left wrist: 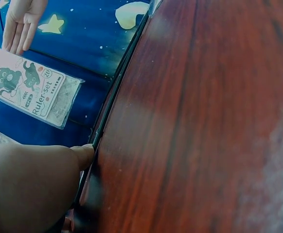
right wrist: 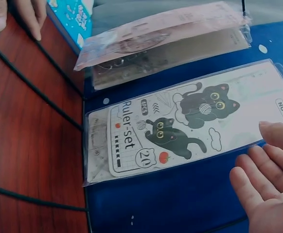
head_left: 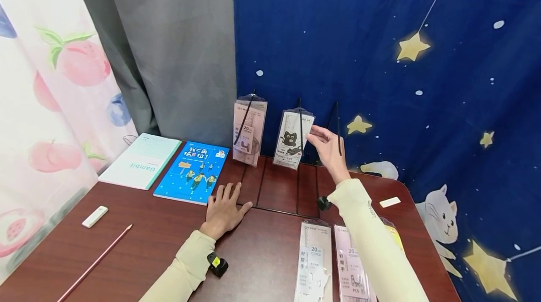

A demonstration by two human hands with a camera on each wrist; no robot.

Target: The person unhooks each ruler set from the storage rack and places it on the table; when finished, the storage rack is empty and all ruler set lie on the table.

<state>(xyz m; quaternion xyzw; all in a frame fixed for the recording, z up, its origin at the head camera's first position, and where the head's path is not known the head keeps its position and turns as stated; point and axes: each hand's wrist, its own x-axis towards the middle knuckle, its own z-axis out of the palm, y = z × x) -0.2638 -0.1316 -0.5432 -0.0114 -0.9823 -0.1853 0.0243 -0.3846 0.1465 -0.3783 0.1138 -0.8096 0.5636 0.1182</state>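
My right hand [head_left: 327, 147] was raised before the blue star cloth [head_left: 401, 81], fingers straight and loosely spread, the fingertips [right wrist: 270, 133] just beside the top right corner of the cat ruler set [head_left: 292, 138]; whether they touched its sleeve could not be told from these views. The set hung on a black hook [head_left: 300, 123], at about 3 o'clock from a pink ruler pack [head_left: 249, 128]. My left hand [head_left: 226, 210] lay flat on the brown table [head_left: 148, 245], fingers spread, gripping nothing. A blue book [head_left: 192, 170] lay at about 11 o'clock from that hand. Two more ruler packs [head_left: 334, 264] lay under my right forearm.
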